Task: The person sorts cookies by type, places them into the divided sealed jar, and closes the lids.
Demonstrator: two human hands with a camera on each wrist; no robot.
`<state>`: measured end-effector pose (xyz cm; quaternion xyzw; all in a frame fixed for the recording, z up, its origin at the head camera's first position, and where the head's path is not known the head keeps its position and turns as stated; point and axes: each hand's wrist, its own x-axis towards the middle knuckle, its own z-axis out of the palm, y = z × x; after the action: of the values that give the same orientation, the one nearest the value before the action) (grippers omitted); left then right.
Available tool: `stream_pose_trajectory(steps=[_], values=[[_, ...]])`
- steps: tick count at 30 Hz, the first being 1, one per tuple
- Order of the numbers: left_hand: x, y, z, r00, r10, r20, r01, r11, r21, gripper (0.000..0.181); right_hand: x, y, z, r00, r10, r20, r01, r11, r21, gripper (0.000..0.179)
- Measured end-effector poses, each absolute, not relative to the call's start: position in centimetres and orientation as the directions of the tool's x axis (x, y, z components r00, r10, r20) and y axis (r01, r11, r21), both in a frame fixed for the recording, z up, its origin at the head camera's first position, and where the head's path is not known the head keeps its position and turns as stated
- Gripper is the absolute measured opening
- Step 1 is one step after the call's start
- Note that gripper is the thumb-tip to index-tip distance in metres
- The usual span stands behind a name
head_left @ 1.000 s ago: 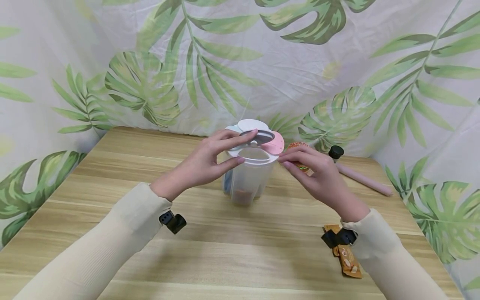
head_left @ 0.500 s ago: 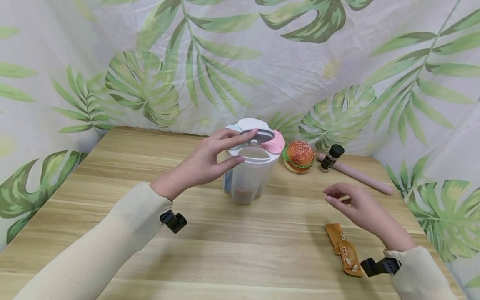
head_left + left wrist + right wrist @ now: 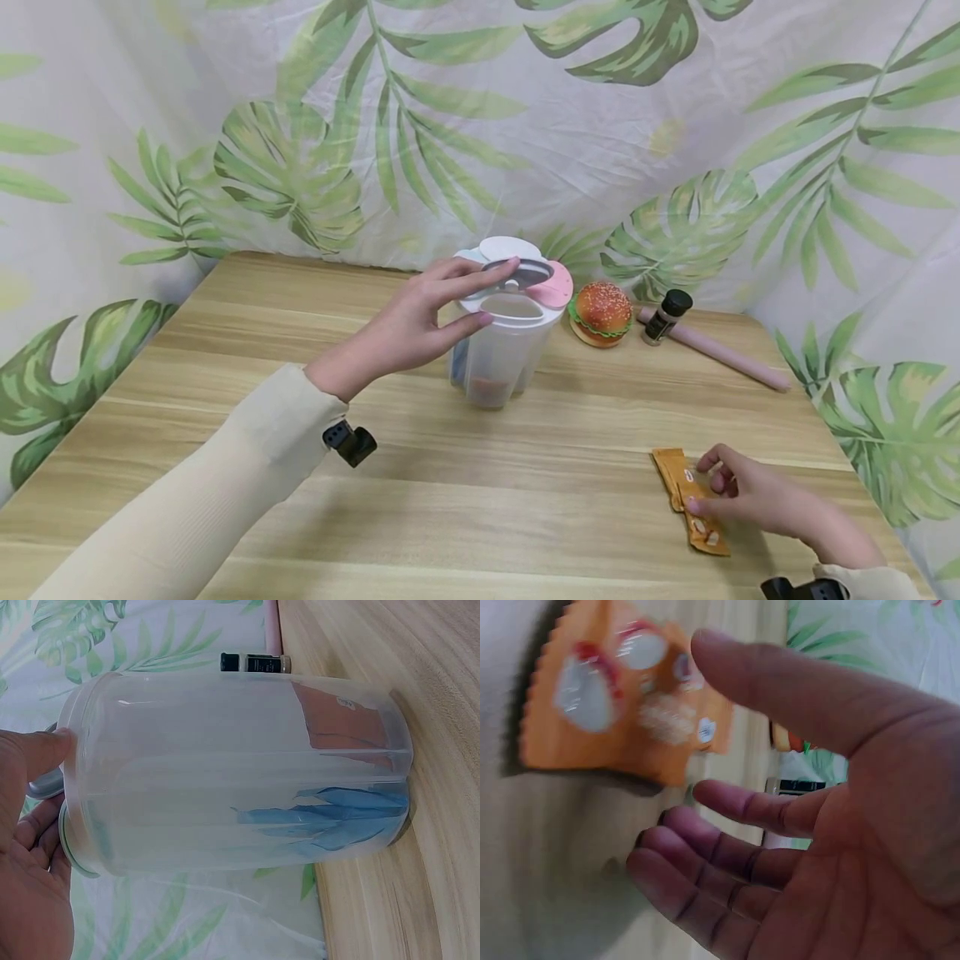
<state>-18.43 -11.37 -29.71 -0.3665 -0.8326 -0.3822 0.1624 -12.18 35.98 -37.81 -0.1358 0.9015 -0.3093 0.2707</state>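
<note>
A clear divided storage container stands upright on the table, with pink, white and pale blue flaps on its lid. My left hand holds its top: the thumb rests at the rim and the index finger lies against the raised grey flap. Through the wall in the left wrist view, a reddish-brown packet and a blue wrapper show at the bottom. My right hand hovers beside two orange snack packets that overlap each other, thumb and fingers apart around their right side, gripping nothing.
Right of the container sit a toy hamburger and a small black-capped bottle. A pale pink rod lies behind the bottle. A leaf-print cloth hangs along the table's back edge.
My right hand has left the container's rim and come down to the right, to the orange packets, uncovering the hamburger and bottle. The left hand keeps its place on the lid.
</note>
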Motion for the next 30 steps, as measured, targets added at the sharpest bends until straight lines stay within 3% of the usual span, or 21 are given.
stream_pose_trajectory(steps=[11, 22, 30], values=[[-18.4, -11.4, -29.7, -0.681, 0.490, 0.544, 0.732, 0.442, 0.517, 0.060, -11.6, 36.3, -39.0, -0.806, -0.479, -0.348, -0.130, 0.718, -0.684, 0.031], [-18.4, -11.4, -29.8, -0.683, 0.489, 0.542, 0.730, 0.451, 0.513, 0.060, -11.8, 37.0, -39.0, -0.783, -0.511, -0.355, -0.138, 0.699, -0.702, 0.027], [-18.4, -11.4, -29.7, -0.683, 0.489, 0.543, 0.730, 0.448, 0.515, 0.060, -12.5, 37.5, -38.7, -0.744, -0.622, -0.245, -0.204, 0.561, -0.802, 0.018]])
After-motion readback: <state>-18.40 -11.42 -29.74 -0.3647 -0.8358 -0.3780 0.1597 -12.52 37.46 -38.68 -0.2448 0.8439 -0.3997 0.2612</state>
